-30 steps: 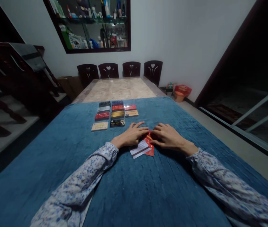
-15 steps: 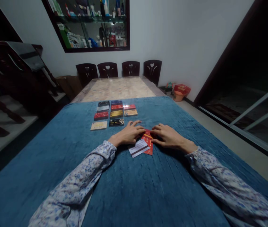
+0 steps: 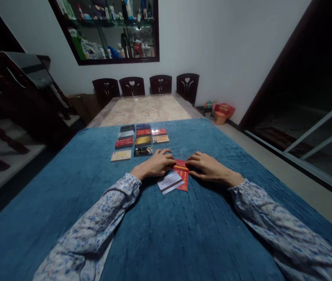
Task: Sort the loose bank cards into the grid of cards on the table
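My left hand (image 3: 155,164) and my right hand (image 3: 206,166) rest on a small loose pile of cards on the blue cloth (image 3: 183,234). A red card (image 3: 181,168) shows between the fingertips of both hands. A white card with a dark stripe (image 3: 170,182) sticks out toward me from under the left hand. Both hands lie palm down with fingers slightly curled on the pile. Beyond the hands, several cards (image 3: 141,140) lie in neat rows, with a pale card (image 3: 121,156) at the near left.
The blue cloth covers the near part of a long marble-topped table (image 3: 145,109). Several dark chairs (image 3: 145,85) stand at its far end. A glass cabinet (image 3: 110,29) hangs on the wall. A red basket (image 3: 222,111) sits on the floor at right.
The hands have drawn slightly closer together over the pile and the red card now shows more between the fingertips. The view has shifted a little to the right.
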The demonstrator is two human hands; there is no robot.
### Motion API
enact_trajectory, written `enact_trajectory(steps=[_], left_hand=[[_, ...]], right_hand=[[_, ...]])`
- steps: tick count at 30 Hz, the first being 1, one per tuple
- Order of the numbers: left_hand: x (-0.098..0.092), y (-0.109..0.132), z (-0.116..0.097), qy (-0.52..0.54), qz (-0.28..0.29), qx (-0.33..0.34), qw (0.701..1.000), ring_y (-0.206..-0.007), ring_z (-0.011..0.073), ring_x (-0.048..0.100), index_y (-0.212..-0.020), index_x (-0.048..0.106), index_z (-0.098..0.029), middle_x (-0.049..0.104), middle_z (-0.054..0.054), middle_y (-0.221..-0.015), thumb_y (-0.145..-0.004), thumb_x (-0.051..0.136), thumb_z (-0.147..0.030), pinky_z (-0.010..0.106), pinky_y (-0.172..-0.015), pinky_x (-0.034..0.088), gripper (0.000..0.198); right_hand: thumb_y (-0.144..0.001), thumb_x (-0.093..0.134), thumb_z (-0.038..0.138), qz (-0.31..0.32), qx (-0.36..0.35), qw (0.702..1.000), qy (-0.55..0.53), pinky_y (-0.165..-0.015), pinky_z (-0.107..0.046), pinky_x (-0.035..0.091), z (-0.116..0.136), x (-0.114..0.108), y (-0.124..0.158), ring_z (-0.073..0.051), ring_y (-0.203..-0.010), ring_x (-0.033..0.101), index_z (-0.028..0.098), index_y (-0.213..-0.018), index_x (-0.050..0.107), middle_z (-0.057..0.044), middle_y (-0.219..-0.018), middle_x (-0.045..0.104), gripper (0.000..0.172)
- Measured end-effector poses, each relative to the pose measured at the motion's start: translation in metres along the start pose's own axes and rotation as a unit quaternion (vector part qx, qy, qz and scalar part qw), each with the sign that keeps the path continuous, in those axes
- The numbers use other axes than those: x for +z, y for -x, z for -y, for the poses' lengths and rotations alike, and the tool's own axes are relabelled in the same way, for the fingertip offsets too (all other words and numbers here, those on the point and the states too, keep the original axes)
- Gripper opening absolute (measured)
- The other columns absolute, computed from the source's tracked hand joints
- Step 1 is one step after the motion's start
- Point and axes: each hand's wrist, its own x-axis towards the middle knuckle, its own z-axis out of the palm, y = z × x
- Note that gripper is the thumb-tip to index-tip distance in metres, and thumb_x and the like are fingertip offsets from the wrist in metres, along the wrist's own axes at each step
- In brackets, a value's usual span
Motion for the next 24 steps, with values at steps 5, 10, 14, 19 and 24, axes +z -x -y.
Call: enact_trajectory(steps=[5, 10, 14, 19, 24], left_hand=[[-0.0009, 0.0023, 0.0002, 0.009, -0.020, 0.009, 1.000, -0.138, 0.0312, 0.044, -0.113, 0.073, -0.025, 0.072, 0.009, -0.118, -0.096, 0.057, -0.021, 0.052, -0.107, 0.036, 0.023], [-0.0033, 0.0034, 0.0012, 0.018, -0.028, 0.009, 0.999, -0.133, 0.0298, 0.048, -0.116, 0.074, -0.025, 0.074, 0.009, -0.114, -0.099, 0.055, -0.025, 0.051, -0.107, 0.038, 0.025], [-0.0066, 0.0031, 0.0031, 0.017, -0.036, 0.011, 0.999, -0.126, 0.0288, 0.054, -0.115, 0.074, -0.022, 0.075, 0.010, -0.112, -0.098, 0.055, -0.022, 0.049, -0.104, 0.042, 0.025], [-0.0047, 0.0003, 0.0084, 0.053, -0.074, 0.029, 0.995, -0.098, 0.0211, 0.066, -0.105, 0.075, -0.018, 0.074, 0.011, -0.101, -0.098, 0.049, -0.019, 0.037, -0.090, 0.051, 0.027], [-0.0026, -0.0011, 0.0087, 0.059, -0.099, 0.017, 0.993, -0.083, 0.0176, 0.065, -0.098, 0.074, -0.017, 0.072, 0.009, -0.091, -0.100, 0.044, -0.019, 0.033, -0.079, 0.053, 0.030]], right_hand=[[-0.098, 0.053, 0.029, -0.020, -0.025, 0.999, 0.003, -0.087, -0.043, 0.051, -0.0008, 0.0004, 0.0000, -0.024, -0.097, 0.061, 0.019, -0.115, 0.074, -0.014, -0.110, 0.074, 0.029], [-0.102, 0.050, 0.030, -0.036, -0.040, 0.998, 0.019, -0.083, -0.038, 0.050, -0.0001, 0.0001, 0.0011, -0.023, -0.093, 0.062, 0.020, -0.115, 0.074, -0.013, -0.106, 0.076, 0.029], [-0.105, 0.044, 0.031, -0.051, -0.033, 0.997, 0.049, -0.076, -0.036, 0.050, 0.0014, -0.0007, 0.0012, -0.022, -0.086, 0.062, 0.017, -0.111, 0.075, -0.013, -0.097, 0.076, 0.034], [-0.106, 0.039, 0.026, -0.100, -0.016, 0.993, 0.068, -0.071, -0.032, 0.047, 0.0013, 0.0028, -0.0002, -0.019, -0.079, 0.061, 0.018, -0.104, 0.074, -0.010, -0.084, 0.073, 0.036], [-0.106, 0.037, 0.025, -0.138, 0.011, 0.989, 0.055, -0.072, -0.033, 0.048, 0.0011, 0.0074, -0.0007, -0.020, -0.079, 0.060, 0.018, -0.105, 0.072, -0.010, -0.085, 0.073, 0.036]])
